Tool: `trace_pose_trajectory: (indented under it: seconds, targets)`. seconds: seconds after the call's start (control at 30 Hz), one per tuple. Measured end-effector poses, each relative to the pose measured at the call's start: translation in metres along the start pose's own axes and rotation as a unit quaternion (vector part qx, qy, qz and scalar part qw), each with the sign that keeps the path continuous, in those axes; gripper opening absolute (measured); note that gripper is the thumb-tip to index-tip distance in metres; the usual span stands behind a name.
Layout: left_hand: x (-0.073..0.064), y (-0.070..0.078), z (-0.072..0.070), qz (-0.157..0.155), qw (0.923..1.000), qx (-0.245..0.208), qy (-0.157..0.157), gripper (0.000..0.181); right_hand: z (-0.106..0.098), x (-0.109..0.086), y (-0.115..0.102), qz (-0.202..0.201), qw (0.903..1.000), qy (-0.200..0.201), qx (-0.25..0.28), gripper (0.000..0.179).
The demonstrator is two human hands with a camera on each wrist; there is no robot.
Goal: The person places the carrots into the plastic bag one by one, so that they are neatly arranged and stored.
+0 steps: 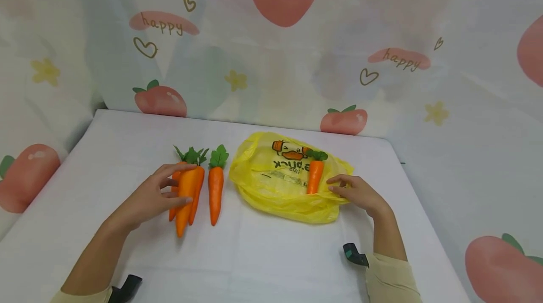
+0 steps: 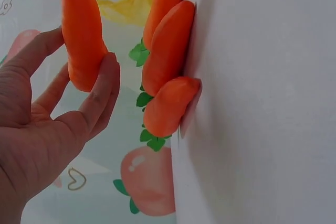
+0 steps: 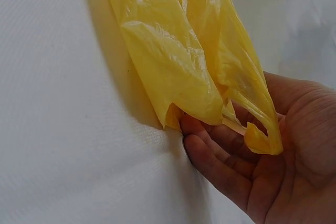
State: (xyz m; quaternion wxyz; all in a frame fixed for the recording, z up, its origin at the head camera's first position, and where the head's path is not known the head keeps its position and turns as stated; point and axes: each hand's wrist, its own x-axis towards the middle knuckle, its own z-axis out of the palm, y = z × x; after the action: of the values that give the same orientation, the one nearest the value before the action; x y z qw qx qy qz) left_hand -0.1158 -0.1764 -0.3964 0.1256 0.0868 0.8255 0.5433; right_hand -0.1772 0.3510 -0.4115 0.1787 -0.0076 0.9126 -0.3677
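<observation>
My left hand (image 1: 148, 199) holds an orange toy carrot (image 1: 185, 197) between thumb and fingers. In the left wrist view, that carrot (image 2: 84, 30) is raised off the table, apart from several other carrots (image 2: 170, 51). One carrot (image 1: 215, 194) lies to the right of the group, its green leaves toward the back. My right hand (image 1: 358, 193) grips the near right edge of a yellow plastic bag (image 1: 263, 199). In the right wrist view, the bag's edge (image 3: 262, 140) passes between thumb and fingers. Another carrot (image 1: 315, 176) lies at the bag's opening, its tip hidden behind the yellow film.
A white cloth (image 1: 237, 256) covers the table. Behind and beside it hangs a curtain (image 1: 275, 67) printed with peaches, hearts and flowers. Dark wrist-worn devices (image 1: 355, 254) stick out near both sleeves.
</observation>
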Motion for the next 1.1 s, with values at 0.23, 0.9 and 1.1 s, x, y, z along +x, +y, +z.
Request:
trace_pose_trajectory:
  seconds: [0.23, 0.9, 1.1]
  targets:
    - [-0.005, 0.004, 0.014, 0.002, 0.9997, -0.013, -0.020, 0.065, 0.000, 0.000, -0.002, -0.002, 1.0000, -0.002, 0.003, 0.036]
    - [-0.011, 0.029, 0.039, 0.048, 0.9946, -0.026, -0.089, 0.064, 0.000, -0.004, -0.002, -0.004, 1.0000, 0.000, 0.003, 0.038]
    - [-0.013, 0.035, 0.043, 0.036, 0.9932, -0.033, -0.106, 0.064, 0.001, -0.002, -0.002, -0.009, 0.9999, -0.001, 0.007, 0.037]
